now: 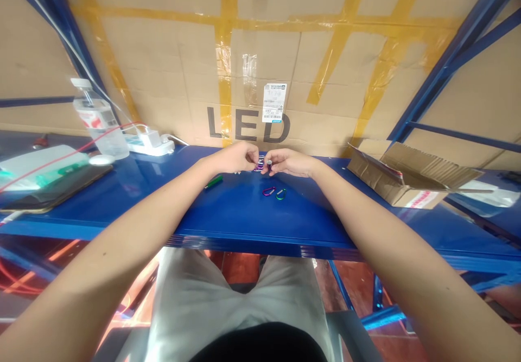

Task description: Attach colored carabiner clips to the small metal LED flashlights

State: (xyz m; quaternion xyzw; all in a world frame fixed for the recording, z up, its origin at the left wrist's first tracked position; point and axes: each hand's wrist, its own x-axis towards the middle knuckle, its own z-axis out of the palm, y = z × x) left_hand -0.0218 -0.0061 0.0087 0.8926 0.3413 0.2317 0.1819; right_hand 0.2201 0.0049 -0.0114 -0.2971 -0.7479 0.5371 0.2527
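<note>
Both hands are over the blue tabletop (260, 218), close together near the cardboard wall. My left hand (236, 157) is closed in a pinch, and what its fingertips hold is hidden. Fingers curled, my right hand (290, 162) pinches a small greyish round-ended piece (269, 162) too small to name. Several purple and silver carabiners (259, 162) show between the two hands; I cannot tell whether either hand touches them. Nearer to me lie a purple carabiner (268, 191) and a green carabiner (280, 194), side by side. A slim green object (214, 182) rests below my left wrist.
An opened cardboard box (411, 180) stands at right. On the left are a water bottle (100, 120), a white power strip (150, 144) with cables, and a dark flat case (57, 188) under a pale green-and-white packet (40, 165). Blue shelf posts (451, 61) flank the cardboard wall (171, 80).
</note>
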